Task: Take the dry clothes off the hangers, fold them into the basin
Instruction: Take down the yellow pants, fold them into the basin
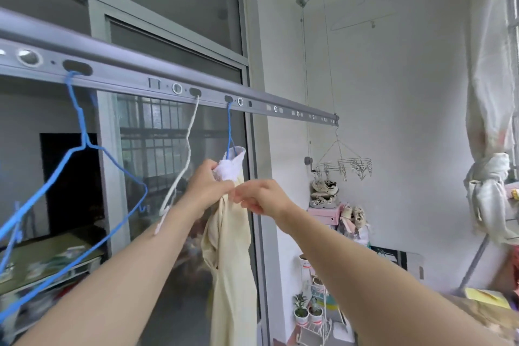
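Under the rail point(126, 76), left grip point(206, 187) clutches the collar point(231, 166), likely the best hold on this seemingly limp, light garment point(230, 247); right grip point(261, 196) pinches cloth beside it.

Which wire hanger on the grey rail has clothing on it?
The blue wire hanger farthest right, holding the cream cloth garment; the left blue hanger and the white wire hanger hang bare.

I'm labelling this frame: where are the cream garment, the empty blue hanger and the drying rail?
cream garment point(233, 261), head view, its hanging lower folds
empty blue hanger point(85, 140), head view, base of its twisted neck
drying rail point(126, 77), head view, front face between two slots
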The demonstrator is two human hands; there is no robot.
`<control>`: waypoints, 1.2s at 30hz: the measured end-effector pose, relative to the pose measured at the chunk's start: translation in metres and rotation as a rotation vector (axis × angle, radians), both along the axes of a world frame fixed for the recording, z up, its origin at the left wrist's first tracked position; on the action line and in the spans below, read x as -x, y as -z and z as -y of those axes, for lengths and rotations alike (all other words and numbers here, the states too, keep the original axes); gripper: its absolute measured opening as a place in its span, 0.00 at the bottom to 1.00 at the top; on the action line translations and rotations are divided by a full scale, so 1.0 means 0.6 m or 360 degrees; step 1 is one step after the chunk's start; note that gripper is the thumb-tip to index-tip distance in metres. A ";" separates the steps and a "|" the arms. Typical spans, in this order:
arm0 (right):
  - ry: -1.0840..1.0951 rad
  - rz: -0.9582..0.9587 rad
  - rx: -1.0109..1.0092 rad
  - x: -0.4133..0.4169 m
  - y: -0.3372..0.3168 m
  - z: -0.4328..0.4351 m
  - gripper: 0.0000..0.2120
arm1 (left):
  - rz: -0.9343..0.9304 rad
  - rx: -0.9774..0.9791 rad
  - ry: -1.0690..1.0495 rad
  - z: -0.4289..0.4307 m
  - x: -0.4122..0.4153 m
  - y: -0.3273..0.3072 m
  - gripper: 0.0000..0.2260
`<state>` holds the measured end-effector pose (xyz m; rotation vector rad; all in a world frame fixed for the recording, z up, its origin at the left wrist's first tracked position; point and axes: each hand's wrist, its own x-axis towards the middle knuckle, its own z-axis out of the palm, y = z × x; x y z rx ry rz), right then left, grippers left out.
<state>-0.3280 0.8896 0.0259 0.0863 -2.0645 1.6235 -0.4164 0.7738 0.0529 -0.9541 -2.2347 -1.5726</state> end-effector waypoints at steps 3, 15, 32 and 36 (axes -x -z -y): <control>0.0346 -0.0132 0.0021 0.023 -0.023 0.004 0.09 | -0.0041 0.0006 0.0140 0.020 0.004 0.000 0.20; 0.0559 0.0258 -0.0432 0.121 -0.126 0.052 0.10 | -0.0317 0.0121 0.0367 0.084 0.016 0.002 0.13; 0.0372 0.0208 0.0405 0.195 -0.126 0.069 0.15 | -0.1203 0.0811 0.0073 0.168 0.015 0.032 0.16; 0.0194 0.0094 0.0745 0.188 -0.145 0.084 0.15 | -0.1275 0.0983 0.0053 0.174 0.019 0.075 0.12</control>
